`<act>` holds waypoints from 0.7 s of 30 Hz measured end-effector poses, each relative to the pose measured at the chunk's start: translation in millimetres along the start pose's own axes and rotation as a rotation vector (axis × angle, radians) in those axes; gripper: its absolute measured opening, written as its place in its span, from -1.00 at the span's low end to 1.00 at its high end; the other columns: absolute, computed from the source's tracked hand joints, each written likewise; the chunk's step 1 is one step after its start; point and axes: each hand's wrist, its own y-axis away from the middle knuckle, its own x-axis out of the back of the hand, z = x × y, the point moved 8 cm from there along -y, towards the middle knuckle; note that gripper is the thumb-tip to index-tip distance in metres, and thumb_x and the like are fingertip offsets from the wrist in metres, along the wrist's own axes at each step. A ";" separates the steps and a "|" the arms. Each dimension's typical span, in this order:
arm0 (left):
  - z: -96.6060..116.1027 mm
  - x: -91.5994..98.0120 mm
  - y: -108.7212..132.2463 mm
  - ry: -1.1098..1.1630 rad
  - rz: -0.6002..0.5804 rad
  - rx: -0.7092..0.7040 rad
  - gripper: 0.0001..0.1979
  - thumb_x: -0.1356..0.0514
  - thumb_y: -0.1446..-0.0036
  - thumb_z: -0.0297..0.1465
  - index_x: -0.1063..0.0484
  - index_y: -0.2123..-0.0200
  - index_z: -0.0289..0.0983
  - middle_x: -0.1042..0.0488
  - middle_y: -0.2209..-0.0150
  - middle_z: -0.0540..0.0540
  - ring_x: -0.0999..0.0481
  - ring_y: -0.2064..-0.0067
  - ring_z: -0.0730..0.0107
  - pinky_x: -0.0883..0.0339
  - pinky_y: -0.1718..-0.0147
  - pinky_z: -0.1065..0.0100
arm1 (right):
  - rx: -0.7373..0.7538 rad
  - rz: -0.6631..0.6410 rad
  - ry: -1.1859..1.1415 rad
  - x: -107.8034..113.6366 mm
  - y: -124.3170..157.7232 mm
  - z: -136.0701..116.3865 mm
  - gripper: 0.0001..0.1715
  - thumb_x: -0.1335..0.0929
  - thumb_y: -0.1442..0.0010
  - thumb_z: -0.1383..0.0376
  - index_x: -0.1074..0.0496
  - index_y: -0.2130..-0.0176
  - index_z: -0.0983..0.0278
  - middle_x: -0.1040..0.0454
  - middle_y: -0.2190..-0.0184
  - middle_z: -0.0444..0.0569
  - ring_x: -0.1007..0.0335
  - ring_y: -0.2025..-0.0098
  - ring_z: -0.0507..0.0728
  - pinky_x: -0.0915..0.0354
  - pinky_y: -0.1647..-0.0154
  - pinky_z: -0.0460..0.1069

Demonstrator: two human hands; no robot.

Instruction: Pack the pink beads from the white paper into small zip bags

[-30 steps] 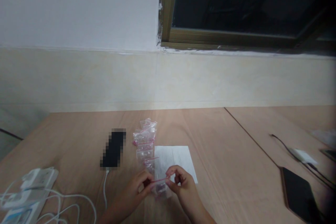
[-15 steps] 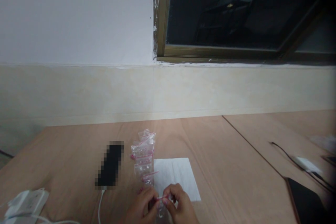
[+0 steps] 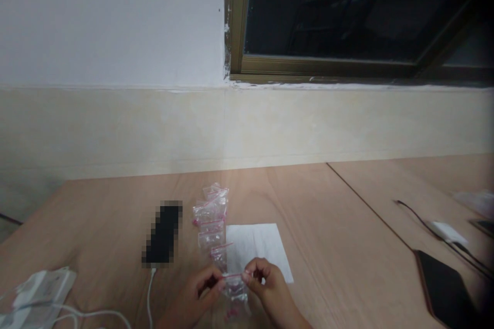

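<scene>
Left hand and right hand pinch the pink seal of a clear zip bag at six o'clock on the tabletop, a row of bags at twelve; a slipped pinch could drop it or snag the row.

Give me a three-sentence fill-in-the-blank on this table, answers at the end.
The left hand and right hand both pinch the ____ seal strip of a small zip bag.
A sheet of white paper lies to the ____ of the row of zip bags.
A pixelated phone lies to the ____ of those bags.
Answers: pink; right; left.
</scene>
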 end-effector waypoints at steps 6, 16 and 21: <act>9.2 11.0 3.8 -0.146 0.049 -0.027 -0.74 -0.07 -0.13 -0.22 -0.38 0.46 -0.27 -0.36 0.47 0.02 -0.34 0.36 0.39 -0.22 0.34 0.42 | 0.036 -0.052 0.106 -7.8 -2.7 -15.7 -0.78 -0.36 0.03 0.17 -0.45 0.54 0.28 -0.38 0.56 -0.07 -0.27 0.47 0.10 -0.20 0.41 -0.02; -35.0 88.7 33.8 0.008 0.449 0.114 -0.62 -0.05 -0.07 -0.04 -0.34 0.30 -0.25 -0.45 0.38 -0.02 -0.50 0.32 0.28 -0.36 0.25 0.26 | 0.068 -0.007 0.234 -49.2 -20.1 31.5 -0.12 -0.40 0.21 0.41 -0.17 -0.12 0.29 -0.35 0.04 0.11 -0.29 0.02 0.25 -0.27 0.08 0.07; -59.5 97.2 37.9 -0.026 0.481 0.183 -0.60 -0.06 0.00 -0.01 -0.32 0.40 -0.26 -0.40 0.49 0.01 -0.47 0.42 0.32 -0.36 0.35 0.30 | -0.044 0.058 0.288 -58.9 -23.2 46.6 -0.26 -0.33 0.21 0.47 -0.24 -0.04 0.39 -0.41 0.22 0.06 -0.37 0.16 0.21 -0.28 0.12 0.04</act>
